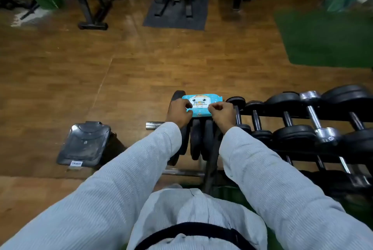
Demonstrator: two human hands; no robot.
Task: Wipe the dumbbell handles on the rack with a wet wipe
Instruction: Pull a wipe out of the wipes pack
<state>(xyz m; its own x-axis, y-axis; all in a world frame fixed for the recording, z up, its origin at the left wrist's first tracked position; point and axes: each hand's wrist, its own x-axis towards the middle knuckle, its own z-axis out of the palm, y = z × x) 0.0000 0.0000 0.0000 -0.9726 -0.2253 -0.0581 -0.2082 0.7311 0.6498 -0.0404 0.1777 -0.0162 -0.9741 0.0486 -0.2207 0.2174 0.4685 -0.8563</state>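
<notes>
Where the wooden floor [125, 72] runs out to the far left, a black padded bench seat [84, 143] with a small white label sits low and apart from the rest. Just right of it a short chrome bar end [154, 125] pokes out beside a cluster of upright black weight plates [196, 140]. Atop those plates lies the blue wet wipe pack [201, 105], printed with a cartoon face. The left hand [178, 113] grips the pack's left edge, fingers curled against it. The right hand [222, 113] has its fingers bunched at the pack's right front corner, pinching there; whether it has hold of the flap or a wipe cannot be told. Both arms wear pale ribbed sleeves [272, 185]. Right of the hands stands the dumbbell rack [298, 115], its dark rails carrying a row of black dumbbells [286, 117], handles running front to back, with one chrome dumbbell [317, 117] among them. Farther right, a green mat [327, 37] covers the floor's corner.
</notes>
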